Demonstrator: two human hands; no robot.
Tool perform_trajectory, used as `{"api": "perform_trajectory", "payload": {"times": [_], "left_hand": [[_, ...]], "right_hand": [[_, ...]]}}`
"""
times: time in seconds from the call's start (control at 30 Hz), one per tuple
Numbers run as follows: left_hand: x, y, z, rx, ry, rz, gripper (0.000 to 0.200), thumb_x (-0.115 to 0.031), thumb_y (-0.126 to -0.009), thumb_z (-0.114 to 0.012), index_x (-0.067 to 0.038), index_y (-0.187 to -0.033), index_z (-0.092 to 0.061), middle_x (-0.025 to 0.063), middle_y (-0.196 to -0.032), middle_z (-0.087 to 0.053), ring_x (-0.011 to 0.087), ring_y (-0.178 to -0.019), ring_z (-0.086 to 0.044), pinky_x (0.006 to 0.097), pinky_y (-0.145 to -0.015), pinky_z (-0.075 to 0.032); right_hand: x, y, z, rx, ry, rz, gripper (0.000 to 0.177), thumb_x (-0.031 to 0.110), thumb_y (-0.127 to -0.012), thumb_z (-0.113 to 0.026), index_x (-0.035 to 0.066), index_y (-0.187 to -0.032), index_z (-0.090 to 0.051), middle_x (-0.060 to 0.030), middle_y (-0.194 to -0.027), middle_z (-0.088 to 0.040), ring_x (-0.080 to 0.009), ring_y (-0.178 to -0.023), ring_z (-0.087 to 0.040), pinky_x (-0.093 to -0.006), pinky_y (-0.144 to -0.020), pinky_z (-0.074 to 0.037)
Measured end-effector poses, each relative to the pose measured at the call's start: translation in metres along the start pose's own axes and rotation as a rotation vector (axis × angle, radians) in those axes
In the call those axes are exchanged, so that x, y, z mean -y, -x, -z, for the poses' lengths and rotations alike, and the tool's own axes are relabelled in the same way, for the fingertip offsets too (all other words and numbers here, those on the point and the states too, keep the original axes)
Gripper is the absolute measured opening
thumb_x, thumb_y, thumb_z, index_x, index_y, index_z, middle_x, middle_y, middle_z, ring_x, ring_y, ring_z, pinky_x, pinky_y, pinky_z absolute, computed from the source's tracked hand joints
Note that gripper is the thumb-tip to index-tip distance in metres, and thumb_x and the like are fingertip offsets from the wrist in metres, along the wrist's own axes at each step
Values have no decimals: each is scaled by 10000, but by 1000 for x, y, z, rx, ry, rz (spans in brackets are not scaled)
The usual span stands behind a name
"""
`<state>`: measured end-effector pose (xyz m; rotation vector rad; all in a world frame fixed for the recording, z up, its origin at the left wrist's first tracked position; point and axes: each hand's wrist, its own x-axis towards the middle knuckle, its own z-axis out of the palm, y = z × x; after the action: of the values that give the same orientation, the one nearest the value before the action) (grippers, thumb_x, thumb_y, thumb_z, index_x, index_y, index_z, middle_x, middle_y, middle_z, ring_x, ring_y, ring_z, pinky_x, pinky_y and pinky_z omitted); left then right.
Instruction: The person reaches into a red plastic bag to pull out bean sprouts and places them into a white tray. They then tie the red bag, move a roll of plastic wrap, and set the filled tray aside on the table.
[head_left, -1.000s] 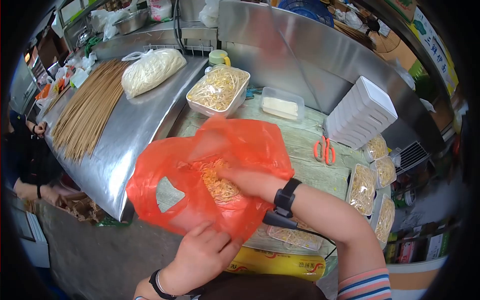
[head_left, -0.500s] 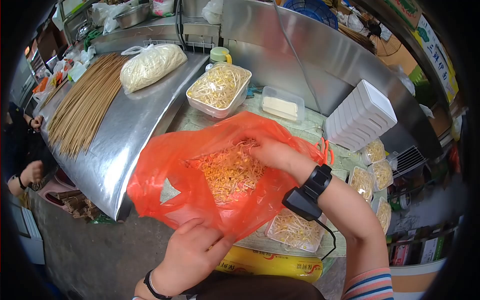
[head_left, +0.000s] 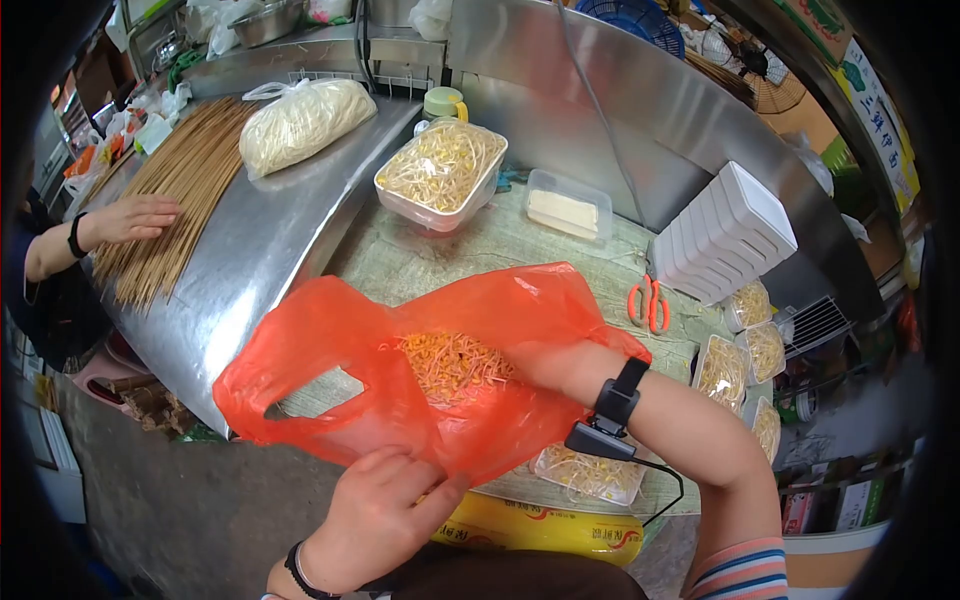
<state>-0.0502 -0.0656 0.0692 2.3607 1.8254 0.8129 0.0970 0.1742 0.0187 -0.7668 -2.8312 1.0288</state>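
A thin red plastic bag (head_left: 330,420) lies with its mouth open on the worktop. My left hand (head_left: 385,510) is closed on its near edge, thumb and fingers pressed together. Reaching into the bag from the right is my right hand (head_left: 548,368), its fingers hidden behind the plastic. Loose bean sprouts (head_left: 455,368) show inside the bag, just left of that hand. Below my right wrist sits a wrapped tray of bean sprouts (head_left: 590,472), partly covered by the bag. A yellow roll of cling film (head_left: 550,530) lies along the near edge.
Stacked sprout trays (head_left: 440,170), a clear container (head_left: 568,207), red-handled scissors (head_left: 650,305) and white trays (head_left: 725,235) stand behind. More wrapped sprouts (head_left: 722,370) line the right. On the steel counter (head_left: 260,250), another person's hand (head_left: 135,218) touches wooden sticks (head_left: 185,190).
My right hand has gone lower and deeper into the bag, its fingers now hidden. The bag's far side has sunk and its left handle spread. The other person's hand has moved onto the sticks.
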Motion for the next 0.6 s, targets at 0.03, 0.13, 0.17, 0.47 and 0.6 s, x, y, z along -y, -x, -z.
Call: {"api": "perform_trajectory", "payload": {"times": [0.03,0.13,0.17,0.47,0.6], "left_hand": [[0,0,-1,-3,14,-1,250,-99,-715,-625,-107,-948,-714,15,-787,-623,202,-714,-617,372,-791,-539],[0,-1,-1,-16,26,-1,253,-100,-711,-629,-109,-948,-715,15,-786,-623,201,-707,-616,367,-778,-540],[-1,-2,-1,-28,26,-5,254,-101,-710,-631,-110,-949,-716,15,-789,-624,200,-705,-616,363,-772,-540],[-1,-1,1,-34,25,9,247,-106,-710,-641,-105,-946,-715,9,-809,-639,199,-722,-629,355,-750,-542],[1,-2,3,-48,28,2,255,-110,-704,-647,-106,-951,-711,11,-816,-645,209,-726,-634,356,-713,-542]], "right_hand": [[1,-5,-5,-28,-44,19,342,219,-923,-606,96,-1241,-587,-147,-1294,-578,-297,-1242,-510,-371,-1042,-417],[-2,-28,-24,-88,-164,25,353,223,-905,-629,106,-1237,-602,-146,-1286,-585,-299,-1210,-531,-382,-1018,-432],[-4,-36,-29,-111,-223,5,369,219,-884,-655,114,-1236,-616,-143,-1276,-593,-302,-1176,-555,-393,-995,-447],[-14,-3,16,-102,-371,-25,380,269,-915,-654,120,-1258,-585,-73,-1302,-591,-216,-1210,-539,-352,-1010,-432],[-47,-18,23,-56,-434,24,332,242,-913,-660,114,-1217,-614,-69,-1267,-616,-201,-1181,-561,-336,-984,-451]]}}
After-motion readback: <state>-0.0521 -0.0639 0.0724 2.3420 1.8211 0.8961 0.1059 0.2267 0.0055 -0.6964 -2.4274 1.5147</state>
